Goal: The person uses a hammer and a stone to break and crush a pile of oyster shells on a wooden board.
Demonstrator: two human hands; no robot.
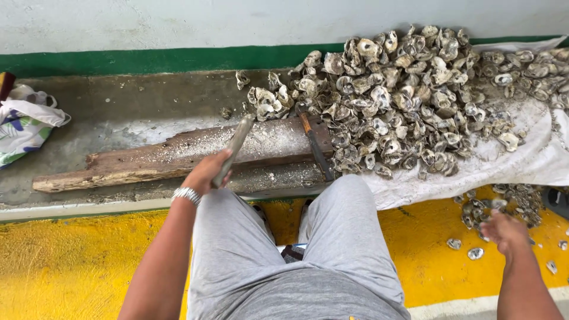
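Metal bar (233, 149): rigid, probably heavy, dusted with shell grit; best held low on the shaft. It slants over the wooden beam (178, 157), at 9 o'clock from the oyster shell heap (403, 95). Left hand (205, 172) is clenched around its lower end. Right hand (504, 230), at 4 o'clock, hovers over loose shells (474, 253); blurred, so its grasp cannot be told. Shells: hard, brittle, sharp-edged.

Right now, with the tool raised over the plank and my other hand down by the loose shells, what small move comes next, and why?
Probably close the right hand on one shell from the small heap on the yellow floor. That hand looks empty, the wooden plank has no shell under the tool, which the left hand already grips.
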